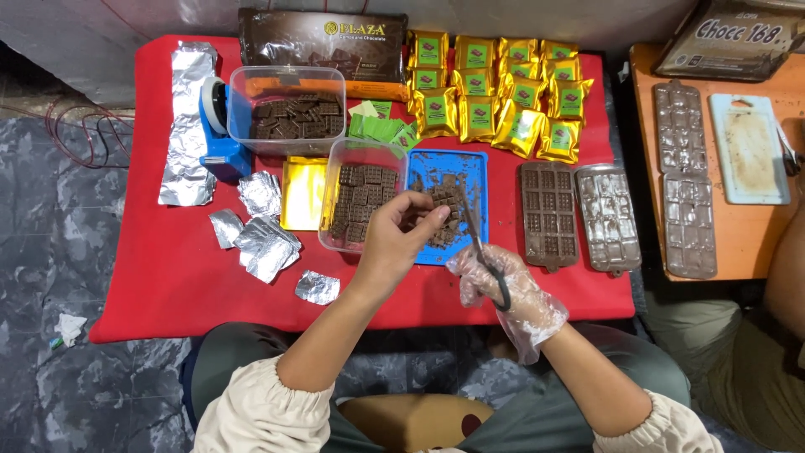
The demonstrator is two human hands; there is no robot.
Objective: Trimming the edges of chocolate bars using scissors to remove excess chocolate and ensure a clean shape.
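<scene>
One head-worn camera looks steeply down, close over the red mat (168, 277).

**Layout of the work surface**

The cloth-covered table (168, 285) lies directly in front of the seated person. At its far left edge lies a foil strip (188, 126), with a tape dispenser (220, 126) just to its right. Right of the dispenser stands a large tub (287, 111) holding chocolate pieces. In front of it stands a smaller tub (356, 205), flanked on the left by a flat tray (303, 193) and on the right by a cutting mat (449, 205). Crumpled foil pieces (264, 235) lie left of the tray. Sealed pouches (503, 96) occupy the far right rear. Two moulds (579, 214) lie in front of them. A side board (721, 151) sits right of the table.
</scene>
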